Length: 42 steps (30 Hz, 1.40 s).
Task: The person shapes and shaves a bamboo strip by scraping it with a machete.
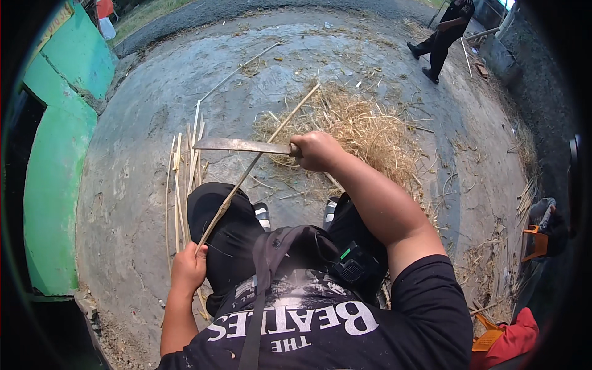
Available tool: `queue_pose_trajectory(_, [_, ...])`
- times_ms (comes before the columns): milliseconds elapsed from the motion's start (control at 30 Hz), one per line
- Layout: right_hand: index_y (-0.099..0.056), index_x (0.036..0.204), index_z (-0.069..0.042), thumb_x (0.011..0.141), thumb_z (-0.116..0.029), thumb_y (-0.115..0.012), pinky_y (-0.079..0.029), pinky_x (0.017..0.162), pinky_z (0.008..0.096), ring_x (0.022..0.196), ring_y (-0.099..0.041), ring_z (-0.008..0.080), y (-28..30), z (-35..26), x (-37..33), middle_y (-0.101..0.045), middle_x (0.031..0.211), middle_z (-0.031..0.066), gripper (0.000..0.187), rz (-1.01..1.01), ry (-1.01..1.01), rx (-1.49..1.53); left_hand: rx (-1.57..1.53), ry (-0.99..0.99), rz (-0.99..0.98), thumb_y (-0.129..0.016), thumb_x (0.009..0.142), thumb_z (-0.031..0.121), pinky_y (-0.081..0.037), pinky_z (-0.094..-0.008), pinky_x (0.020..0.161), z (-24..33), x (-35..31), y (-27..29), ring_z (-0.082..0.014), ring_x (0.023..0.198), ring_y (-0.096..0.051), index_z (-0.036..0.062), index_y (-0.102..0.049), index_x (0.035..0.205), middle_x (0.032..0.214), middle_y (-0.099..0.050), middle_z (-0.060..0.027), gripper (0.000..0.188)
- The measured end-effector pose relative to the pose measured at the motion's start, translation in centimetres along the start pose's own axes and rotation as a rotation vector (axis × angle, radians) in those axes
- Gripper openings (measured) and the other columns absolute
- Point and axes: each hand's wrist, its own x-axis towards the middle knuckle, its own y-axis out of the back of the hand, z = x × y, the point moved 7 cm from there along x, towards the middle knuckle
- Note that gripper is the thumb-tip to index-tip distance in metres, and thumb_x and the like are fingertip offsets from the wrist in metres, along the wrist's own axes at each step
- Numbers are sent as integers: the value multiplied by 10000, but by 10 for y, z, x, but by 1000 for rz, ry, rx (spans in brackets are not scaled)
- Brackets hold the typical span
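My right hand (319, 151) is closed around the short handle of a machete (240, 145), whose long flat blade points left. The blade crosses a thin split strip of bamboo (233, 196) and appears to touch it. That strip slants from low left to upper right, over my left knee. Its lower end is pinched in my left hand (188, 269), beside my left thigh. Beyond my right hand spreads a heap of pale curled shavings (370, 132). Several more bamboo strips (179, 191) lie on the ground to the left of my knee.
A green wall (58, 185) stands at the left. One long strip (231, 73) lies farther out on the concrete ground (123, 203). Another person (445, 37) in dark clothes is at the far right. Near the right rim are an orange chair (535, 243) and red cloth (515, 339).
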Motion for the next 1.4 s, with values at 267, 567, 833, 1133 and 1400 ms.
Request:
queue_pose_trajectory(267, [-715,1000,-129,874,-182,-647,-574,779,472,874,-708,396,6,66,10,-731,869,178,152,238,-288,127,0,12,8,-553,1036,466,-447,-531,586,1,-3,1,-521,713,-599,12,-534,792,699,-598,-267,516])
queue_pose_trajectory(567, [-725,1077,-105,880,-221,-651,-558,865,452,988,-702,378,18,113,7,-736,1036,202,240,268,-506,216,-9,-26,53,-554,1037,456,-434,-536,578,9,-3,1,-506,694,-591,20,-505,789,689,-584,-264,504])
queue_pose_trajectory(833, [-688,971,-116,871,-233,-671,-561,778,492,899,-708,382,35,52,1,-734,924,171,155,211,-218,179,-13,-29,8,-541,1040,473,-432,-532,573,0,-1,-4,-514,691,-591,15,-505,799,685,-584,-261,519])
queue_pose_trajectory(1133, [-717,1003,-87,841,-206,-663,-544,766,460,876,-697,404,23,104,4,-734,934,189,208,268,-441,360,-105,-3,-96,-518,1053,496,-413,-466,554,0,9,-3,-443,591,-522,-2,-483,787,640,-529,-227,565])
queue_pose_trajectory(1400, [-710,961,-134,864,-199,-663,-562,768,472,859,-702,390,36,24,-6,-718,886,196,126,95,-35,38,-137,-26,-106,-488,1064,510,-409,-440,558,-17,6,-5,-350,562,-504,-6,-487,781,627,-512,-210,589])
